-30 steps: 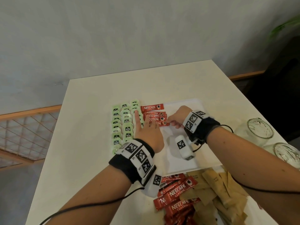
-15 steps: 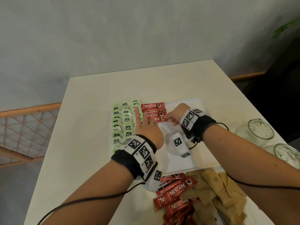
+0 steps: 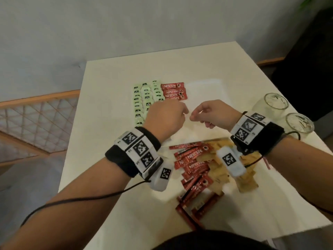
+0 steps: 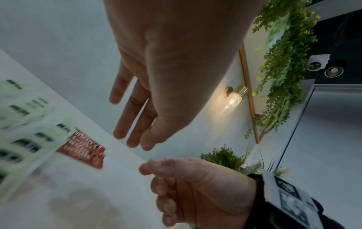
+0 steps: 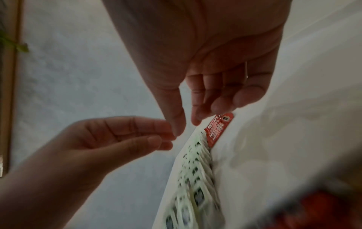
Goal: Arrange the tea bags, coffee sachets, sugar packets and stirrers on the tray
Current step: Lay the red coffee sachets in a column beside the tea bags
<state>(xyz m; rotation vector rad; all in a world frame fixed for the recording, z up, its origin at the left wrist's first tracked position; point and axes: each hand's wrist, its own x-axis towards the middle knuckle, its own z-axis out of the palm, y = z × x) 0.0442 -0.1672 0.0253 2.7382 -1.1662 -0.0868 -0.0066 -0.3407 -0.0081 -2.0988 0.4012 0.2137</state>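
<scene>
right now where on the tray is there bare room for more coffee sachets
Bare tray lies right of the laid coffee sachets and below them, under the empty hands. The left part is packed with tea bags. The near table holds loose sachets and sugar packets.

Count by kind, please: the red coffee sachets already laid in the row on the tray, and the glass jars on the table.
Red Nescafe coffee sachets in the row on the tray: 4
Glass jars: 2
Total: 6
The green tea bags beside the row lie in 3 columns. The single bags overlap too much to count.
</scene>
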